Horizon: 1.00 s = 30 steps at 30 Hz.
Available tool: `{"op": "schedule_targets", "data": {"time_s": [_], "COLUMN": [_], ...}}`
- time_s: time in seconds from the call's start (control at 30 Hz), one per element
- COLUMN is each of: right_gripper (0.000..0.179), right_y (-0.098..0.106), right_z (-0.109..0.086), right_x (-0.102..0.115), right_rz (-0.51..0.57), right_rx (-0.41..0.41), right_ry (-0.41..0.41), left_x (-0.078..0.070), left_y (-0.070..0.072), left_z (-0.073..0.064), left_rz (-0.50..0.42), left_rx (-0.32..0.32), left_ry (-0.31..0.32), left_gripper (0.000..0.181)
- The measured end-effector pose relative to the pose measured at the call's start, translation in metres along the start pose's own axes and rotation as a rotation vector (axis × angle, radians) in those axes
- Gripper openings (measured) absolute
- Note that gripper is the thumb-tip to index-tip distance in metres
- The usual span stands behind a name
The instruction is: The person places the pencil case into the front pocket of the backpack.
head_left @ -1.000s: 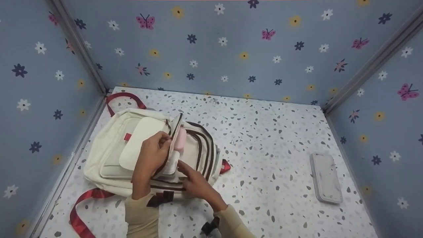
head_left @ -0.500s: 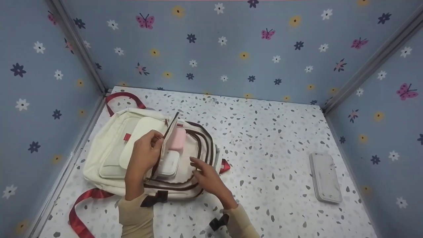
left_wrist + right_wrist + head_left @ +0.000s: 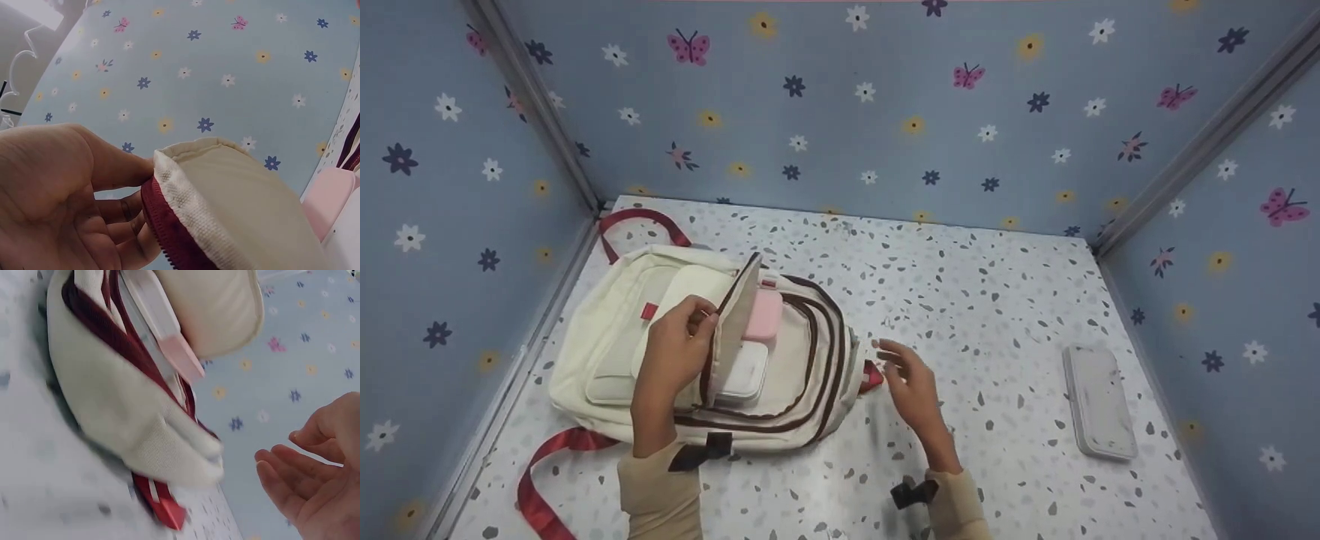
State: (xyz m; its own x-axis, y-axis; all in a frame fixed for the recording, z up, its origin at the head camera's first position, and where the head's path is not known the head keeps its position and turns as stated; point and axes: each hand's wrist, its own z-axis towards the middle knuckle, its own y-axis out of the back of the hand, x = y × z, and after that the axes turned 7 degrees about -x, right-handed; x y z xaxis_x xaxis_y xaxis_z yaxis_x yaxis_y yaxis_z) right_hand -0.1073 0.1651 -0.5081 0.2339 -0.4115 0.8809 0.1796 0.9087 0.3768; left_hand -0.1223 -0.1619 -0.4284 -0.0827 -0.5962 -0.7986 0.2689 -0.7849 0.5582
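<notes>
A cream backpack (image 3: 585,360) with dark red zips lies flat on the left of the speckled table. My left hand (image 3: 675,345) pinches the zipped edge of its front pocket flap (image 3: 247,197) between thumb and fingers, holding it raised. Inside the pocket sit a pink case (image 3: 765,315) and a white case (image 3: 744,371), side by side and partly hidden by the flap. My right hand (image 3: 913,386) hovers just right of the backpack's top, fingers loosely bent, holding nothing; the right wrist view shows the same hand apart from the bag.
A grey-white flat case (image 3: 1101,403) lies at the table's right side. Red straps (image 3: 544,487) trail from the backpack, and a red loop (image 3: 871,377) sticks out near my right hand. Blue flowered panels (image 3: 870,112) enclose the table on three sides.
My right hand has moved away from the pocket to the right, off the backpack. My left hand has drawn the flap further left, so the pink and white cases show more.
</notes>
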Motion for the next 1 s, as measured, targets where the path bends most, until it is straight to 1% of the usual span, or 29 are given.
{"op": "schedule_targets", "data": {"time_s": [0.13,0.37,0.5,0.6,0.73,0.9,1.0], "right_gripper": [0.034,0.042,0.050,0.056,0.063,0.072,0.080], "right_y": [0.026,0.076,0.105,0.128,0.159,0.194,0.213], "right_z": [0.001,-0.001,-0.002,-0.003,-0.003,-0.003,-0.006], "right_x": [-0.034,-0.058,-0.071,-0.082,-0.096,-0.110,-0.117], "right_rz": [-0.060,-0.167,-0.250,-0.332,-0.455,-0.596,-0.660], "right_rx": [-0.099,-0.214,-0.275,-0.322,-0.369,-0.391,-0.372], "right_ry": [-0.056,-0.104,-0.168,-0.239,-0.373,-0.528,-0.625], "left_x": [0.001,0.000,0.001,0.002,0.003,0.003,0.003], "left_y": [0.002,0.004,0.004,0.004,0.003,0.004,0.005], "left_z": [0.000,0.000,0.000,0.001,0.000,0.000,0.001], "left_rz": [-0.016,-0.011,-0.011,-0.012,-0.011,-0.011,-0.015], "left_rx": [-0.016,-0.015,-0.012,-0.005,0.001,0.000,0.000], "left_ry": [-0.013,-0.018,-0.017,-0.016,-0.011,-0.008,-0.015], "left_gripper": [0.010,0.009,0.010,0.010,0.009,0.009,0.009]}}
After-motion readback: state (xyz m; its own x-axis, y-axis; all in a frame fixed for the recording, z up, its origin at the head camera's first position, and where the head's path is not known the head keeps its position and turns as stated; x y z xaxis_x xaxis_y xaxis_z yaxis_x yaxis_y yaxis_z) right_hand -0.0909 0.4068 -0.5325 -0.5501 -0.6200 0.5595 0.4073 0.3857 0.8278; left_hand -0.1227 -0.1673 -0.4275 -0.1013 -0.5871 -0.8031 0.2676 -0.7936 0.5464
